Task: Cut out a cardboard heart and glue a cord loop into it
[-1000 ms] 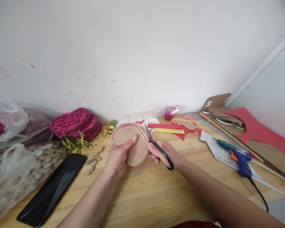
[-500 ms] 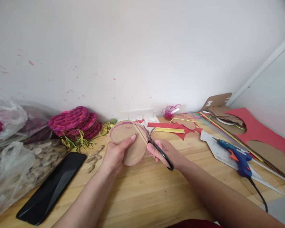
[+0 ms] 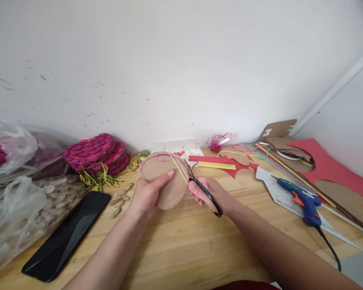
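Observation:
A round cardboard disc with a purple line along part of its edge is gripped by my left hand, thumb on top and fingers underneath. My right hand is closed around black-handled scissors. The blades stand slightly apart at the disc's right edge. A thin pale stick or strip lies slantwise across the disc, its lower end near my right thumb; I cannot tell whether the thumb touches it.
To the left lie a black phone, shells, a plastic bag and magenta-topped discs. A glue gun rests on white card at right, near red sheet. Behind are a yellow strip and pink cup.
Both hands and the disc hold nearly the same place. The scissor blades look a little wider apart. The whole view has shifted slightly.

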`<state>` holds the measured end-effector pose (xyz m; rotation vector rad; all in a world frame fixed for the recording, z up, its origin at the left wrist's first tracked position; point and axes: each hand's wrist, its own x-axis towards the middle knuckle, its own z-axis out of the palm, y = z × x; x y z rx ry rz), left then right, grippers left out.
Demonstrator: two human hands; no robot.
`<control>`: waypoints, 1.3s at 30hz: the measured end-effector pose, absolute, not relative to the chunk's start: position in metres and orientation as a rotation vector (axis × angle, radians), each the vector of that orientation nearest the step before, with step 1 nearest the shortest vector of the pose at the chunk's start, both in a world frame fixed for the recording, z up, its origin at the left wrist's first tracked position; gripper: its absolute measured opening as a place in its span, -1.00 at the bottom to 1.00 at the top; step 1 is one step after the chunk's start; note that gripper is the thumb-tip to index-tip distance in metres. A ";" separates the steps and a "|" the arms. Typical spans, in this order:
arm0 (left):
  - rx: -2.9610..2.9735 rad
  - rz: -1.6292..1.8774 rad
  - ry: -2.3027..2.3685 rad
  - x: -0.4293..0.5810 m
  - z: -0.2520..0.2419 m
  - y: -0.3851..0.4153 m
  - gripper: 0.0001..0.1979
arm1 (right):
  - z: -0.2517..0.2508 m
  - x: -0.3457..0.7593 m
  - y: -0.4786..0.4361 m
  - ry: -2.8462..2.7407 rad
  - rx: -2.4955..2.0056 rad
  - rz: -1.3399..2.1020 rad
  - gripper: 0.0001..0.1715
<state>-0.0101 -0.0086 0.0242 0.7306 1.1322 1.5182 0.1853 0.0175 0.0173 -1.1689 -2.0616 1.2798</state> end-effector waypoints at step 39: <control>0.693 1.473 1.136 -0.015 0.032 -0.007 -0.41 | 0.013 0.185 0.012 -1.917 -1.135 1.369 -0.39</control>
